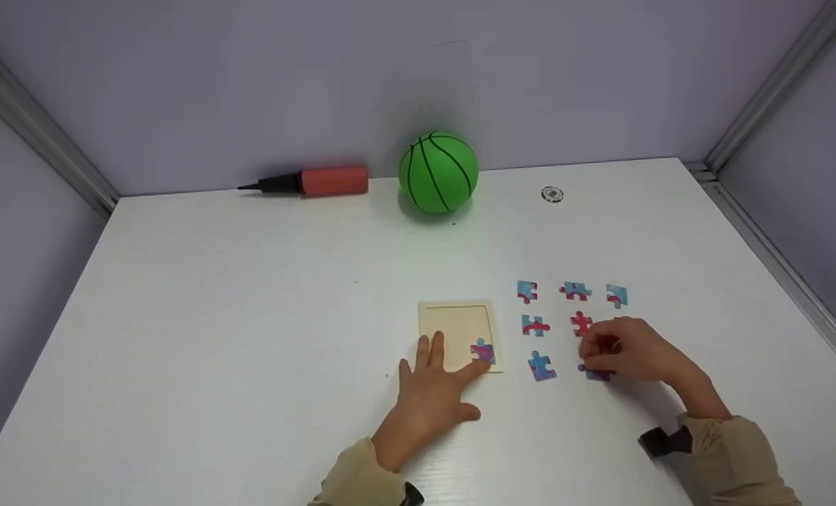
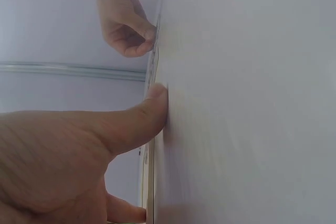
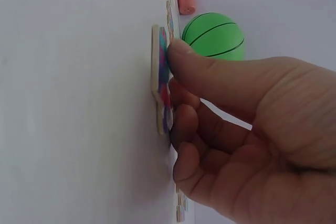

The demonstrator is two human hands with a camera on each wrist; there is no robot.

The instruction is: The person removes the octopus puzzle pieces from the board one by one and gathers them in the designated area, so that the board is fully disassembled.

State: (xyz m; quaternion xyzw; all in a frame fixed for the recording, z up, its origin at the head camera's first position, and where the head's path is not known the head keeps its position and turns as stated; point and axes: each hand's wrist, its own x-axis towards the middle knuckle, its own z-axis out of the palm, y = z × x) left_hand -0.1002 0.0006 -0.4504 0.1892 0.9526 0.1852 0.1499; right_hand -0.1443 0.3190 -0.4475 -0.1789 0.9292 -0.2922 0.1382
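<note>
A recording booth: bare white table [image 1: 249, 295]; plain lilac walls [image 1: 319, 77].

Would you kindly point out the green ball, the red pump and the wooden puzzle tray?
green ball [image 1: 438, 171], head view, middle of its front.
red pump [image 1: 334, 180], head view, red barrel.
wooden puzzle tray [image 1: 460, 325], head view, bare recessed board.

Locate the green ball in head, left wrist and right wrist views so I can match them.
Head: green ball at the table's far edge, top centre, beside the red pump.
Left wrist: not in it.
Right wrist: upper right, above the right hand.
Shared landmark: the right hand, in all three.
</note>
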